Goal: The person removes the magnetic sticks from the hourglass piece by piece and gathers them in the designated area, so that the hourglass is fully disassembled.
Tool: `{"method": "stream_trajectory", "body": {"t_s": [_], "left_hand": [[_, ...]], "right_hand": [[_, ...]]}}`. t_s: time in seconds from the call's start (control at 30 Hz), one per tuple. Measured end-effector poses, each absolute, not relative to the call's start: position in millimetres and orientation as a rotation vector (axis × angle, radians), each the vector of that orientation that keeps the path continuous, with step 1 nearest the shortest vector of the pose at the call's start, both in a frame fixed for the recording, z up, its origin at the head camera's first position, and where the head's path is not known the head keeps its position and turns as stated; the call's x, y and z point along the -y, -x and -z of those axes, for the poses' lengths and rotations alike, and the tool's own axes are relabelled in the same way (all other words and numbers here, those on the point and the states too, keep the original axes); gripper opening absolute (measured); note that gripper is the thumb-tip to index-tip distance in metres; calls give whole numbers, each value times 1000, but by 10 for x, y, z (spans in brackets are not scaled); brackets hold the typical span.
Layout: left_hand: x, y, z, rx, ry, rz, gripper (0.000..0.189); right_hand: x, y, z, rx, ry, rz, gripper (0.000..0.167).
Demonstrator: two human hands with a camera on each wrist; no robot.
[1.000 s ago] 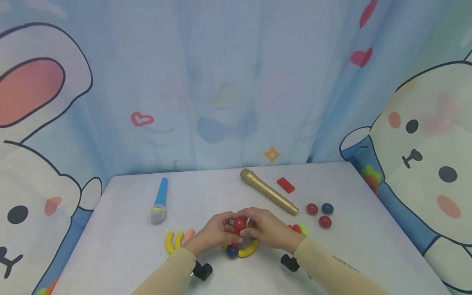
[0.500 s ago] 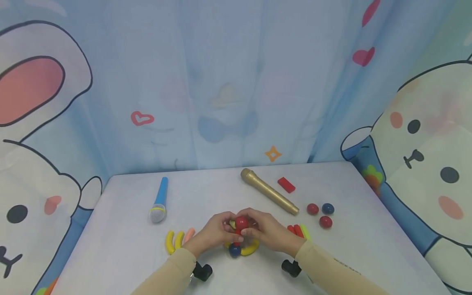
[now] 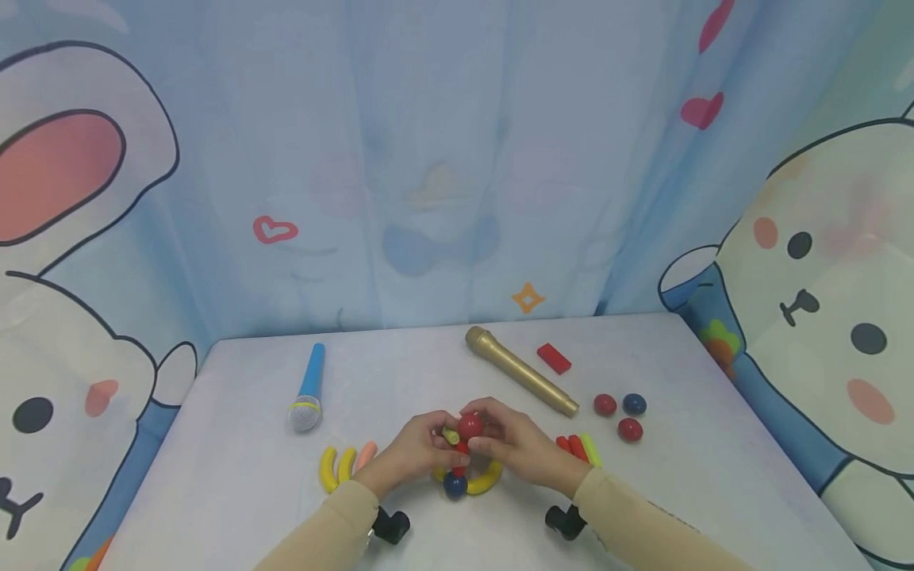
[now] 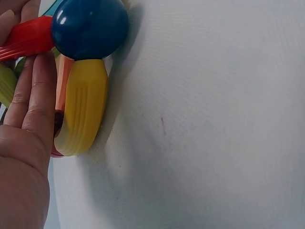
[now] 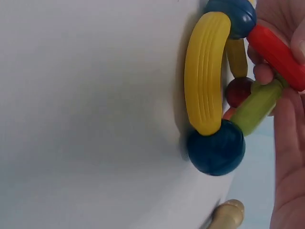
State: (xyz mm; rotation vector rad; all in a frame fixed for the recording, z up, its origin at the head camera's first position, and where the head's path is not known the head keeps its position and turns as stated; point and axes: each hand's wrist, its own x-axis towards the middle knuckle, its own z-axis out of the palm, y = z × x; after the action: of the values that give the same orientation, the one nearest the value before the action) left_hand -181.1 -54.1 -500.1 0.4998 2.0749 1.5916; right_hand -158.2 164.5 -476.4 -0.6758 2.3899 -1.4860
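Note:
A construction of magnetic balls and rods stands between my hands, partly hidden by them. Its base shows a blue ball (image 3: 455, 485) and a curved yellow rod (image 3: 485, 477); a red rod (image 3: 460, 457) slants up from the blue ball. My left hand (image 3: 416, 452) pinches the red rod, its thumb lying along it, and a yellow-green rod (image 3: 451, 436) shows by its fingertips. With thumb and index finger, my right hand (image 3: 520, 446) grips a red ball (image 3: 470, 426) at the top. In the right wrist view, a green rod (image 5: 257, 109) rises from another blue ball (image 5: 217, 148).
Farther back on the white table (image 3: 400, 373) lie a blue toy microphone (image 3: 309, 388), a gold microphone (image 3: 521, 370) and a red block (image 3: 554, 358). Loose balls (image 3: 630, 430) are at right. Curved yellow rods (image 3: 337, 469) lie left; red rods (image 3: 574, 446) lie beside my right wrist.
The red ball has shifted slightly right and up in my right hand. More of the yellow-green rod's end shows beside it. My left hand stays nearly in place.

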Motion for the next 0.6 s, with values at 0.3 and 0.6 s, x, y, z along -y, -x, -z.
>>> {"method": "stream_trajectory", "body": {"t_s": [0.3, 0.6], "left_hand": [[531, 1806, 5012, -2064, -493, -1594, 29], [534, 1794, 4993, -1996, -452, -1636, 27]], "right_hand": [[-1946, 1563, 4665, -2557, 590, 1417, 48], [-3105, 1561, 4659, -2883, 221, 1290, 52]]}}
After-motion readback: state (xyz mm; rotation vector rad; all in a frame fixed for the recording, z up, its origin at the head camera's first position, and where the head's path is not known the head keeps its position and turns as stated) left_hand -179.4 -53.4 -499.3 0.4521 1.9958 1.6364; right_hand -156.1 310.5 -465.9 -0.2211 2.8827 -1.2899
